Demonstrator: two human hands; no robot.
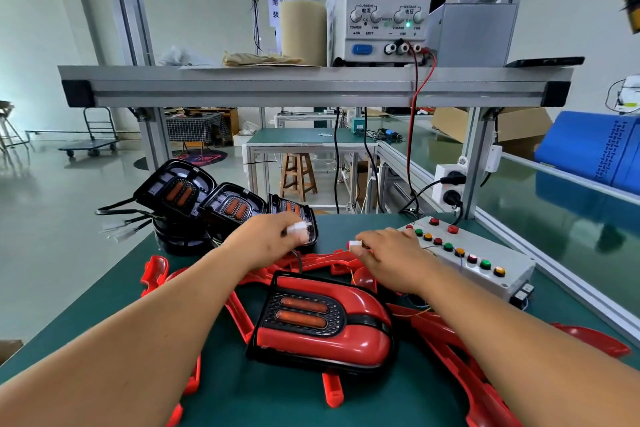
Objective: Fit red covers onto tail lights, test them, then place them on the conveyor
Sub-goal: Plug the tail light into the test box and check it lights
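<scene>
We find the red-covered tail light lying mid-surface, nearer the front edge. The left hand pinches a white plug; the right hand pinches a second white plug beside the button box. We judge testing in hand: next, mate the plugs squarely.

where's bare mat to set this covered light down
Bare green mat lies along the left edge, beside the loose red plastic covers and in front of the stack of black tail lights. A second strip runs at the back, between that stack and the grey button box. The centre and near right, around the red-covered tail light, are crowded with covers.
</scene>
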